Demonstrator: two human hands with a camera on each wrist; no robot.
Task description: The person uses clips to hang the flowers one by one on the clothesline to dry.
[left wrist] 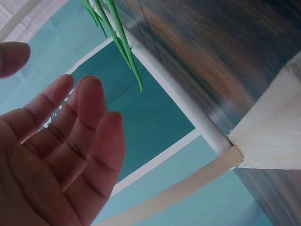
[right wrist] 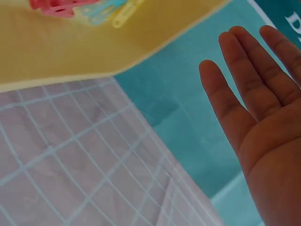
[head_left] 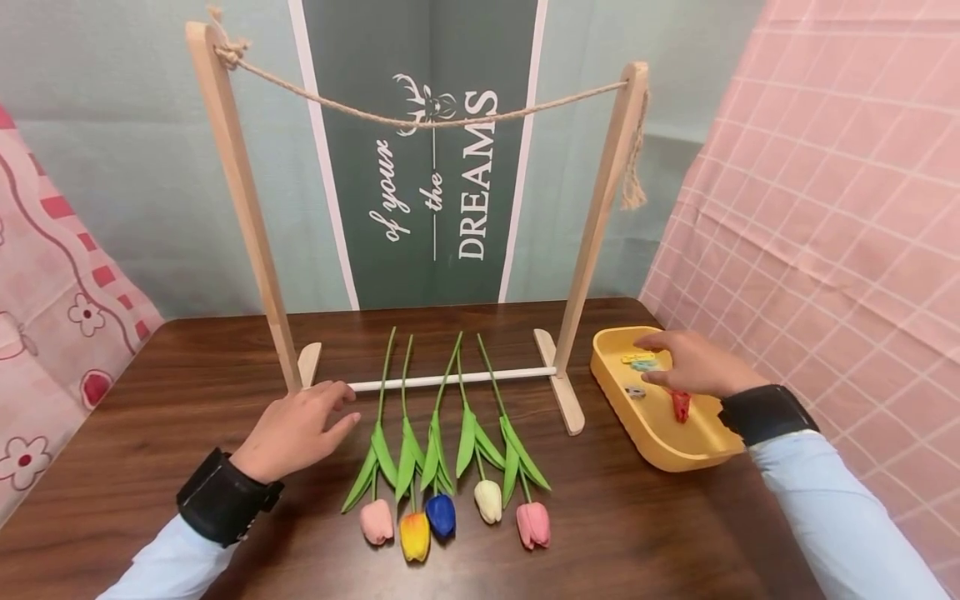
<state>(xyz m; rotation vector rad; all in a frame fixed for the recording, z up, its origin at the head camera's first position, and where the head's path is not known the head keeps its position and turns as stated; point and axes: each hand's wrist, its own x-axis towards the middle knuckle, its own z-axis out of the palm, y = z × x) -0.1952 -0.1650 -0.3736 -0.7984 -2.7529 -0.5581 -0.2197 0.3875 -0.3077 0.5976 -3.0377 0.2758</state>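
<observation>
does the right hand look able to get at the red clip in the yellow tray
Probably yes: the right hand looks empty at the open yellow tray, and nothing appears to lie on the red clip.

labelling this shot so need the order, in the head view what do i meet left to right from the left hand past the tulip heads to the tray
Left hand → pale pink tulip head → yellow-orange tulip head → blue tulip head → white tulip head → deeper pink tulip head → yellow tray

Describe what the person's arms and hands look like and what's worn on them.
The sleeves are plain light blue. A wide black band wraps around each wrist. The left hand and right hand are bare, without gloves.
</observation>
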